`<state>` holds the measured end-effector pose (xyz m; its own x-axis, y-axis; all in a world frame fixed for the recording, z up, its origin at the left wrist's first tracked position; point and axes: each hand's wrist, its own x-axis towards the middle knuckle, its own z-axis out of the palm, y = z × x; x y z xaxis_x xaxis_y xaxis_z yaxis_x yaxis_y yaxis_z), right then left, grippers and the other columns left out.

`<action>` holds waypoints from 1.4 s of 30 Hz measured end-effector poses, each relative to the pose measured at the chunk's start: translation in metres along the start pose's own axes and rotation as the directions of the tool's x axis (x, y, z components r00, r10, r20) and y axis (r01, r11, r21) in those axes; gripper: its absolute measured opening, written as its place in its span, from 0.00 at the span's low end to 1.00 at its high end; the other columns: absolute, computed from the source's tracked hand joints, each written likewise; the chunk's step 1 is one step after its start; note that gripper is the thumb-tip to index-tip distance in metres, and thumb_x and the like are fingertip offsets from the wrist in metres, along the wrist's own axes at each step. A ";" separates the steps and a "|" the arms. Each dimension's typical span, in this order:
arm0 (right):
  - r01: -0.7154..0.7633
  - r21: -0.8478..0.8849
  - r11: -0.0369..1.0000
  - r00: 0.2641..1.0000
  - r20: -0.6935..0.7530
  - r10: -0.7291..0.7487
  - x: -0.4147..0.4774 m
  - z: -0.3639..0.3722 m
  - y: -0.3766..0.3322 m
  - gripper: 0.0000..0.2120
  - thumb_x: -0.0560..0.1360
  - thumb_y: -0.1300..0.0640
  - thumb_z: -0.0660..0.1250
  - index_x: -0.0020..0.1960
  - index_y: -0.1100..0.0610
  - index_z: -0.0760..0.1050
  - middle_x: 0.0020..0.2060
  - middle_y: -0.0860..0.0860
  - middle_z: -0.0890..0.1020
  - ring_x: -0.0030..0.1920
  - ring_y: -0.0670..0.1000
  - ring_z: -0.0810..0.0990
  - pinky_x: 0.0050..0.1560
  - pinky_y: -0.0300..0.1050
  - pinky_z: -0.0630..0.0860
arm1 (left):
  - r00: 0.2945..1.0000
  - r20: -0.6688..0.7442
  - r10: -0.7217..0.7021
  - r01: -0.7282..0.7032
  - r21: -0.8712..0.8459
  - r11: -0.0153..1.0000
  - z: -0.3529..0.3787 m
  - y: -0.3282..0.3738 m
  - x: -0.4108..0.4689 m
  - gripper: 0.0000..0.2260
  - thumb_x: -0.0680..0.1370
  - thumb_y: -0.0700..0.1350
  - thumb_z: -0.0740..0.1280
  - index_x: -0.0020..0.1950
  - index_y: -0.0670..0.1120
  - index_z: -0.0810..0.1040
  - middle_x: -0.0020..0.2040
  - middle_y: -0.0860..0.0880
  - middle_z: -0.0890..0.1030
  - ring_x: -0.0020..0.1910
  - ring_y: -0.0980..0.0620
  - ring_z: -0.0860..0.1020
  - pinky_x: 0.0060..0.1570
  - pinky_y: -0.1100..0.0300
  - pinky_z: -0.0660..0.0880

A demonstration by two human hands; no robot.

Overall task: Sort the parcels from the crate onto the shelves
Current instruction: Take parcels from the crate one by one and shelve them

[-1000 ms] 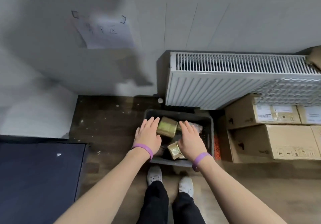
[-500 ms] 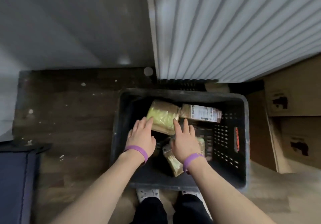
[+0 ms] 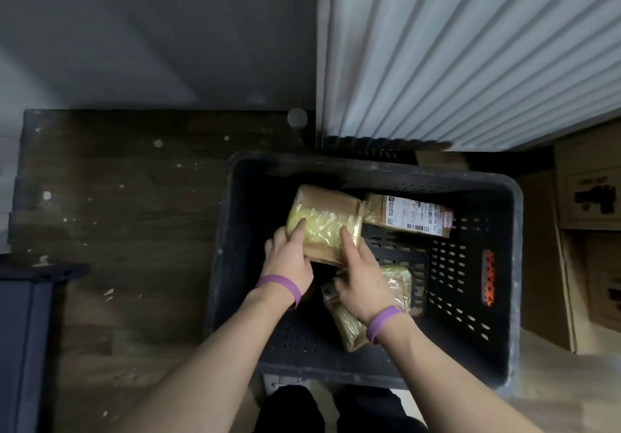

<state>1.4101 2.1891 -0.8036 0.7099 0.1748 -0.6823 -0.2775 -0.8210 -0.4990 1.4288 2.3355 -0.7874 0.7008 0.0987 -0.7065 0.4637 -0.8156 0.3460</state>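
Head view: within the last half second both hands have closed on the brown paper parcel wrapped in yellow bubble film (image 3: 322,220), which lies at eleven o'clock inside the dark perforated plastic crate (image 3: 504,197). The left hand's (image 3: 289,264) fingers are curled round its nine o'clock edge. The right hand (image 3: 363,278) is clamped on the three o'clock side, with the forefinger laid on top. Lifting appears imminent.

Parcels (image 3: 324,224) in crate (image 3: 514,264) (radiator (image 3: 470,56) behind)
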 end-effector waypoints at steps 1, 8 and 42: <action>0.010 0.003 1.000 1.000 -0.009 -0.010 -0.011 -0.007 -0.007 0.44 0.75 0.62 0.64 0.78 0.44 0.39 0.78 0.58 0.52 0.78 0.57 0.49 0.74 0.49 0.60 | 1.000 -0.007 0.003 -0.003 -0.015 1.000 -0.007 0.002 -0.015 0.32 0.79 0.38 0.60 0.78 0.54 0.50 0.76 0.46 0.55 0.72 0.45 0.57 0.70 0.52 0.61; 0.182 -0.020 0.983 0.964 -0.194 -0.183 -0.133 -0.088 -0.097 0.40 0.75 0.63 0.68 0.78 0.45 0.50 0.74 0.53 0.61 0.72 0.52 0.65 0.65 0.36 0.65 | 0.992 -0.124 0.029 -0.040 -0.087 0.995 -0.107 0.039 -0.149 0.30 0.80 0.40 0.59 0.78 0.56 0.50 0.76 0.48 0.55 0.72 0.48 0.57 0.71 0.57 0.57; 0.494 0.103 0.863 0.769 -0.516 -0.378 -0.440 -0.393 -0.411 0.35 0.70 0.63 0.70 0.70 0.42 0.60 0.46 0.54 0.83 0.47 0.55 0.82 0.52 0.48 0.77 | 0.746 -0.641 0.180 -0.388 -0.198 0.900 -0.483 0.200 -0.507 0.31 0.76 0.36 0.67 0.75 0.52 0.59 0.60 0.45 0.64 0.56 0.43 0.74 0.61 0.56 0.70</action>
<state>1.4664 2.2359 -0.0879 0.9846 0.1642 -0.0604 0.0439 -0.5663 -0.8230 1.4281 2.3982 -0.0617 0.9540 0.2917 -0.0693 0.2532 -0.6598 0.7075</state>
